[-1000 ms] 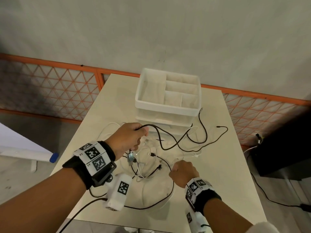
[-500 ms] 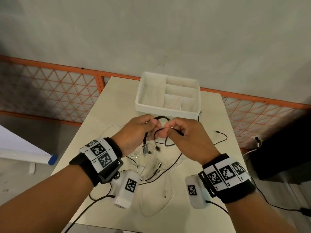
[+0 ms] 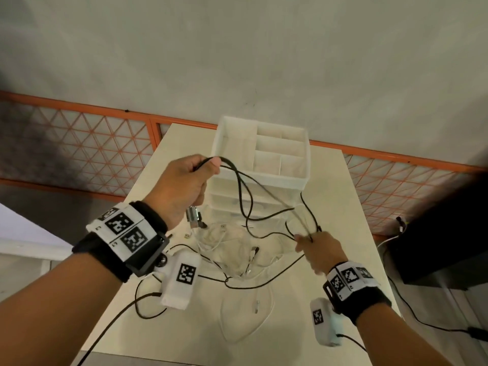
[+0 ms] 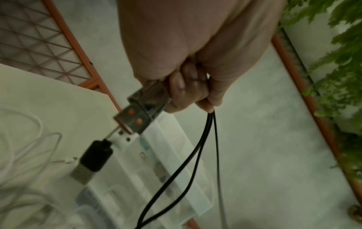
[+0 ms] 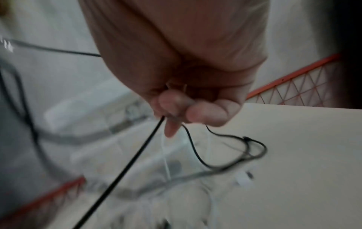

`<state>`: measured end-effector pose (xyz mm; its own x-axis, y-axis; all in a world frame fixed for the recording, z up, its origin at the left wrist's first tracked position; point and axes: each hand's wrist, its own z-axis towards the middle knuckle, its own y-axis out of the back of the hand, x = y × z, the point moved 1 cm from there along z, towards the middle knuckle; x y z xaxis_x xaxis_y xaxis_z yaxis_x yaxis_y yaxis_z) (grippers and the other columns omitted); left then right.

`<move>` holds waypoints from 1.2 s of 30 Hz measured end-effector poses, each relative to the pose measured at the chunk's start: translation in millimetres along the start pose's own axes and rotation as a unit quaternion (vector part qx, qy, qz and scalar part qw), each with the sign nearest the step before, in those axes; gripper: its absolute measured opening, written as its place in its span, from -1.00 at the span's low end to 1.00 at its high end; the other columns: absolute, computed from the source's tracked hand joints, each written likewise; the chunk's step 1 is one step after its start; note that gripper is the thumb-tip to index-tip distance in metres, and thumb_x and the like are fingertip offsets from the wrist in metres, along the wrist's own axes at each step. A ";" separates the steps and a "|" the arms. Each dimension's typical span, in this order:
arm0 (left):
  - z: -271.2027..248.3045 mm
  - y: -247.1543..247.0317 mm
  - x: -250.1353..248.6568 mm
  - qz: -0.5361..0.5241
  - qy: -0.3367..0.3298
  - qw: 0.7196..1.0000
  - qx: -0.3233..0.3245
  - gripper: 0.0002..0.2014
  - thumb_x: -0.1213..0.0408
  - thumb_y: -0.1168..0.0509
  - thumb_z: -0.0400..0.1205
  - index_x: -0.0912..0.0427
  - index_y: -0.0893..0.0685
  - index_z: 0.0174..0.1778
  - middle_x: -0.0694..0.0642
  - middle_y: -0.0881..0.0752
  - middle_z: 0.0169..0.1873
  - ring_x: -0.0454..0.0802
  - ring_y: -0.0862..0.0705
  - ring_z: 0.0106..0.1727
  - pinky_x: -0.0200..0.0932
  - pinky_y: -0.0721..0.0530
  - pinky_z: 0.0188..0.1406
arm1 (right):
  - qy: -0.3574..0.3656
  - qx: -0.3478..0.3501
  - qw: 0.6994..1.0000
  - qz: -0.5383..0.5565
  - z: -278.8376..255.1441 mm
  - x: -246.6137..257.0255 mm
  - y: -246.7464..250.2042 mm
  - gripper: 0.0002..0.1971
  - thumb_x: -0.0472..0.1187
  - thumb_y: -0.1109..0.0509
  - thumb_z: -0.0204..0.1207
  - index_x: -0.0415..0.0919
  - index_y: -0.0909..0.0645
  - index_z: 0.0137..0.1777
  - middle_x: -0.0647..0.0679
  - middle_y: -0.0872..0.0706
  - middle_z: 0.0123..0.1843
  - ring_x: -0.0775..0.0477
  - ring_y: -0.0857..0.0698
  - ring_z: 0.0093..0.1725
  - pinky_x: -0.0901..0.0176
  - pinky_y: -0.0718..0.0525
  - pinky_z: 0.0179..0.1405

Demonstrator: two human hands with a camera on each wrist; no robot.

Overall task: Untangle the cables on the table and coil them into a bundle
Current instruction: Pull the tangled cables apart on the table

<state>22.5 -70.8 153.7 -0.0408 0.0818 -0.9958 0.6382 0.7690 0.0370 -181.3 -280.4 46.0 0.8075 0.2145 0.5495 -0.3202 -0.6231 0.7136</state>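
Observation:
A black cable (image 3: 244, 196) hangs in loops between my two hands above the table (image 3: 330, 180). My left hand (image 3: 184, 183) is raised and grips the cable's strands (image 4: 195, 155) in its fist, with a metal USB plug (image 4: 141, 111) sticking out below the fingers. Lower and to the right, my right hand (image 3: 317, 249) pinches other strands of the black cable (image 5: 133, 162). White cables (image 3: 229, 247) lie tangled on the table beneath the loops, and one white loop (image 3: 248, 320) reaches toward the near edge.
A white divided organizer box (image 3: 264, 154) stands at the back of the table on clear drawers (image 3: 227, 204). An orange lattice fence (image 3: 79, 143) runs behind. A dark cabinet (image 3: 443, 233) stands right of the table, with a cord on the floor.
My hands were close together at mid-height; now the left has risen and the right has dropped to the right, stretching the black cable out between them.

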 end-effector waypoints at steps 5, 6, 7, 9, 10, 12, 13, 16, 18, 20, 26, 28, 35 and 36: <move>-3.1 -8.2 30.4 0.111 0.065 0.991 0.033 -0.68 0.07 -0.30 0.71 0.21 -0.69 -0.26 -0.01 -0.26 -0.59 -0.06 -0.18 -0.59 -0.24 -0.25 -0.58 | 0.231 -0.139 0.924 0.272 -38.3 68.5 69.3 -0.66 0.02 -0.29 0.73 -0.11 -0.71 -0.20 -0.09 -0.83 -0.31 -0.01 -0.67 -0.48 0.10 -0.69 -0.39; -3.9 -10.8 35.1 0.115 0.075 0.990 0.034 -0.66 0.06 -0.29 0.71 0.21 -0.68 -0.27 0.01 -0.25 -0.56 -0.06 -0.18 -0.58 -0.24 -0.25 -0.60 | 0.279 -0.151 0.898 0.306 -49.1 82.4 80.5 -0.72 -0.05 -0.27 0.75 -0.06 -0.71 -0.16 -0.10 -0.85 -0.25 -0.04 -0.69 -0.45 0.13 -0.69 -0.40; -4.4 -13.2 38.7 0.115 0.081 0.990 0.032 -0.65 0.05 -0.27 0.72 0.22 -0.66 -0.28 0.03 -0.25 -0.54 -0.07 -0.18 -0.57 -0.24 -0.25 -0.61 | 0.313 -0.159 0.876 0.332 -57.0 92.3 88.7 -0.76 -0.13 -0.26 0.75 0.00 -0.70 -0.12 -0.11 -0.86 -0.20 -0.07 -0.71 -0.43 0.13 -0.69 -0.40; -5.7 -18.0 42.3 0.098 0.086 0.991 0.028 -0.64 0.06 -0.24 0.74 0.22 -0.60 -0.29 0.05 -0.34 -0.53 -0.08 -0.21 -0.56 -0.24 -0.27 -0.61 | 0.343 -0.161 0.851 0.364 -64.9 103.6 94.2 -0.76 -0.26 -0.25 0.73 0.07 -0.67 -0.07 -0.10 -0.88 -0.10 -0.13 -0.73 -0.40 0.10 -0.68 -0.38; -6.2 -21.3 42.1 0.075 0.085 0.993 0.030 -0.65 0.07 -0.22 0.75 0.21 -0.56 -0.29 0.07 -0.45 -0.50 -0.09 -0.24 -0.56 -0.24 -0.26 -0.60 | 0.346 -0.154 0.849 0.368 -64.9 106.2 92.2 -0.76 -0.27 -0.25 0.72 0.07 -0.66 -0.04 -0.09 -0.89 -0.04 -0.14 -0.74 -0.39 0.09 -0.67 -0.38; -7.4 -29.1 38.5 0.017 0.077 0.996 0.035 -0.68 0.09 -0.17 0.78 0.16 -0.53 -0.25 0.08 -0.76 -0.30 -0.10 -0.32 -0.57 -0.24 -0.26 -0.60 | 0.352 -0.137 0.859 0.346 -64.0 108.7 80.8 -0.78 -0.26 -0.25 0.74 0.04 -0.68 0.00 -0.04 -0.88 0.05 -0.15 -0.76 -0.36 0.11 -0.67 -0.38; -7.6 -34.0 36.2 -0.010 0.074 0.996 0.039 -0.71 0.10 -0.15 0.79 0.15 -0.53 -0.19 0.04 -0.85 -0.14 -0.10 -0.37 -0.58 -0.25 -0.28 -0.61 | 0.358 -0.122 0.863 0.334 -64.4 110.3 74.0 -0.79 -0.25 -0.26 0.74 0.04 -0.69 0.01 -0.02 -0.87 0.08 -0.14 -0.77 -0.34 0.11 -0.67 -0.38; -9.0 -51.6 35.6 -0.050 0.089 0.991 0.084 -0.76 0.15 -0.09 0.81 0.14 -0.48 -0.14 0.07 -0.87 0.01 -0.07 -0.39 -0.61 -0.27 -0.27 -0.67 | 0.375 -0.079 0.864 0.326 -67.0 117.6 60.4 -0.80 -0.23 -0.30 0.69 0.05 -0.73 0.01 0.04 -0.84 0.15 -0.16 -0.80 -0.28 0.13 -0.68 -0.36; -12.7 -61.3 44.3 0.004 0.109 0.983 0.150 -0.74 0.15 -0.05 0.82 0.16 -0.43 -0.15 0.20 -0.86 -0.14 -0.07 -0.33 -0.64 -0.24 -0.23 -0.66 | 0.371 -0.103 0.859 0.337 -64.6 119.7 63.4 -0.82 -0.23 -0.30 0.70 0.02 -0.73 0.04 0.10 -0.82 0.12 -0.17 -0.81 -0.28 0.14 -0.67 -0.35; -17.5 -61.7 58.2 0.081 0.136 0.969 0.188 -0.73 0.11 -0.06 0.82 0.17 -0.43 -0.15 0.21 -0.79 -0.31 -0.07 -0.30 -0.64 -0.22 -0.20 -0.63 | 0.351 -0.155 0.847 0.369 -58.6 116.2 75.8 -0.84 -0.23 -0.30 0.70 0.01 -0.70 0.08 0.09 -0.80 0.09 -0.11 -0.81 -0.31 0.14 -0.66 -0.38; -15.2 -37.9 79.9 0.145 0.159 0.966 0.143 -0.73 0.14 -0.10 0.81 0.24 -0.52 -0.09 0.10 -0.87 -0.19 -0.03 -0.28 -0.60 -0.29 -0.21 -0.70 | 0.301 -0.296 0.833 0.358 -34.9 91.9 115.1 -0.82 -0.14 -0.42 0.57 0.19 -0.66 0.07 0.13 -0.78 0.09 -0.10 -0.80 -0.14 0.01 -0.74 -0.12; -9.3 -33.0 75.4 0.132 0.159 0.973 0.102 -0.73 0.16 -0.13 0.79 0.26 -0.53 -0.12 0.12 -0.79 -0.31 -0.08 -0.30 -0.61 -0.31 -0.22 -0.69 | 0.280 -0.285 0.853 0.335 -28.5 89.1 119.0 -0.85 -0.01 -0.46 0.52 0.25 -0.66 0.05 0.08 -0.80 0.11 -0.15 -0.81 -0.05 -0.06 -0.77 -0.02; 0.6 -23.2 43.5 0.020 0.131 0.991 0.032 -0.68 0.09 -0.19 0.77 0.25 -0.66 -0.12 -0.03 -0.27 -0.63 -0.11 -0.12 -0.62 -0.30 -0.09 -0.65 | 0.275 -0.133 0.880 0.364 -15.4 84.6 110.8 -0.90 -0.15 -0.34 0.60 0.02 -0.68 0.02 0.04 -0.74 0.11 -0.12 -0.80 -0.21 0.11 -0.65 -0.31; 0.0 -22.9 37.7 0.008 0.120 0.992 0.034 -0.65 0.05 -0.19 0.77 0.26 -0.68 -0.11 -0.03 -0.26 -0.63 -0.10 -0.12 -0.61 -0.29 -0.10 -0.65 | 0.263 -0.112 0.884 0.370 -12.2 80.3 107.2 -0.89 -0.18 -0.34 0.60 -0.03 -0.68 0.04 -0.01 -0.74 0.12 -0.14 -0.79 -0.22 0.09 -0.66 -0.33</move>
<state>6.3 -85.3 115.3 -0.2070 0.2491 -0.9461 0.6903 0.7224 0.0392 -156.7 -320.7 171.9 0.0123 0.1668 0.9859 -0.8024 -0.5867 0.1093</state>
